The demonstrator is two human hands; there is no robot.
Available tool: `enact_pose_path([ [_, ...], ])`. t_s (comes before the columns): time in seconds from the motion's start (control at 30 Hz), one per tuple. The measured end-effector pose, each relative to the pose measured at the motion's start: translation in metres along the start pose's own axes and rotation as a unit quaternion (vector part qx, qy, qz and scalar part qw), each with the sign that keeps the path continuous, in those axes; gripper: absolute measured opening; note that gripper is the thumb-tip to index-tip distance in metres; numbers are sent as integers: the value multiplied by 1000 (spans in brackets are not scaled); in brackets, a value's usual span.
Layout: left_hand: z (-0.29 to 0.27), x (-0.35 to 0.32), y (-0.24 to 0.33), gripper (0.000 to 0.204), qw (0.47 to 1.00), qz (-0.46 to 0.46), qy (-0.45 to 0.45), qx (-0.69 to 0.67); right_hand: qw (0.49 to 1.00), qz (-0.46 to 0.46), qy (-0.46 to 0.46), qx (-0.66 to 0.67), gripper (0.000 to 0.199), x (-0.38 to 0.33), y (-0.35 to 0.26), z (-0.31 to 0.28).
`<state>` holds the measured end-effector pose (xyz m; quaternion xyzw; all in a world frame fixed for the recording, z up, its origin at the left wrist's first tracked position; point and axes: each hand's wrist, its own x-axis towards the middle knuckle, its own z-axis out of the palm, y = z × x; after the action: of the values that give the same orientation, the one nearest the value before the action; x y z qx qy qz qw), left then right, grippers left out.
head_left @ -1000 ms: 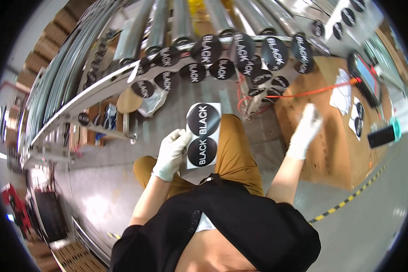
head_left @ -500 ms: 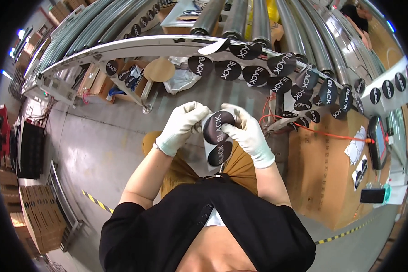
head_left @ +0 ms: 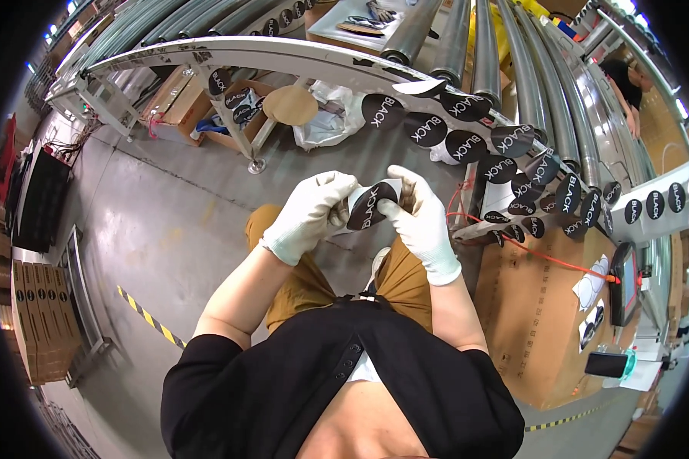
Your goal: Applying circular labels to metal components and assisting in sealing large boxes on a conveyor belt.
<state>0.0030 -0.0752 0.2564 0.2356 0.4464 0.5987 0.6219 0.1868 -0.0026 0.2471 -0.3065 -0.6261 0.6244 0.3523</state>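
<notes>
In front of my lap, both white-gloved hands hold a small backing sheet with a round black sticker (head_left: 370,208) bearing pale lettering. My left hand (head_left: 302,218) is closed, its thumb and fingertips pinching at the sheet's left side. From the other side my right hand (head_left: 425,229) grips the sheet, its thumb lying on the sticker's face and its fingers behind. Whether the sticker is partly lifted from its backing cannot be seen. Several similar round stickers (head_left: 464,147) hang along the conveyor frame beyond my right hand.
A roller conveyor (head_left: 455,46) with a white frame (head_left: 283,52) crosses ahead. Beneath it are an open carton (head_left: 237,115) and a white plastic bag (head_left: 329,122). On the right stand a large cardboard box (head_left: 543,306), an orange cable (head_left: 547,249), a handheld device (head_left: 625,283) and a phone (head_left: 606,364).
The sheet has tilted or folded, so the lower second sticker no longer shows. Both hands still grip it. The surroundings have shifted in view as my head turned.
</notes>
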Motion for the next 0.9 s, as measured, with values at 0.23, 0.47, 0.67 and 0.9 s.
enact_pose_path([
  [0.23, 1, -11, 4, 15, 997, -9, 7, -76, 969, -164, 14, -182, 50, 7, -17, 15],
  [0.47, -8, -12, 3, 15, 997, 33, 17, -72, 1000, -15, -24, -1, 48, 7, -11, 15],
  [0.67, -11, -11, 2, 14, 998, 25, 20, -55, 831, -373, 62, -408, 55, 10, -24, 20],
  [0.9, -19, -5, -16, 14, 999, 26, -44, -1, 795, -410, -35, -445, 39, 22, -26, 27],
])
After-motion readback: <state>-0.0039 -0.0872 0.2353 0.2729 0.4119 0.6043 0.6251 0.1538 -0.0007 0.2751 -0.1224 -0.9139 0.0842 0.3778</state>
